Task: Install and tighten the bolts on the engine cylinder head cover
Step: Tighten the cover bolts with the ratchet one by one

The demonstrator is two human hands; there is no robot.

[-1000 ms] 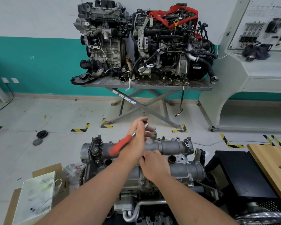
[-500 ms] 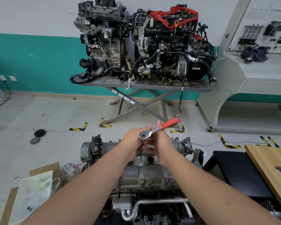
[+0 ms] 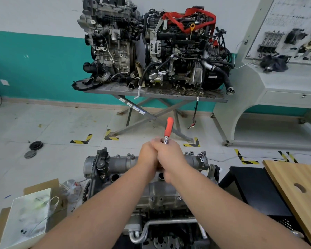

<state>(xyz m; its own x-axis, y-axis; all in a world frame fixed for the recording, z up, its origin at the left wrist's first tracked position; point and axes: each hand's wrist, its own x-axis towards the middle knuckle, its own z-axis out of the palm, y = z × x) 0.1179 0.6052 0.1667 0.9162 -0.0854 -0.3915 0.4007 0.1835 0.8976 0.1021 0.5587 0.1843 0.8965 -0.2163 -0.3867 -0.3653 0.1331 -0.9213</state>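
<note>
Near the viewer, both forearms reach over the engine, whose cylinder head cover lies across its top, between a cardboard box on the left and a wooden board on the right. The left hand and right hand are pressed together over the middle of the cover, both clenched round the ratchet; its head and the bolt beneath are hidden by the fingers. The red handle now points away from the person, almost straight ahead. Half a second ago it pointed right, and a second ago left with the hands apart, so the tool has swung through a wide arc. This suggests a bolt near the cover's centre is being run down stroke by stroke; how tight it sits cannot be told. Beyond, hazard-taped floor, then two engines on a stand against the wall, with a display panel at right.
</note>
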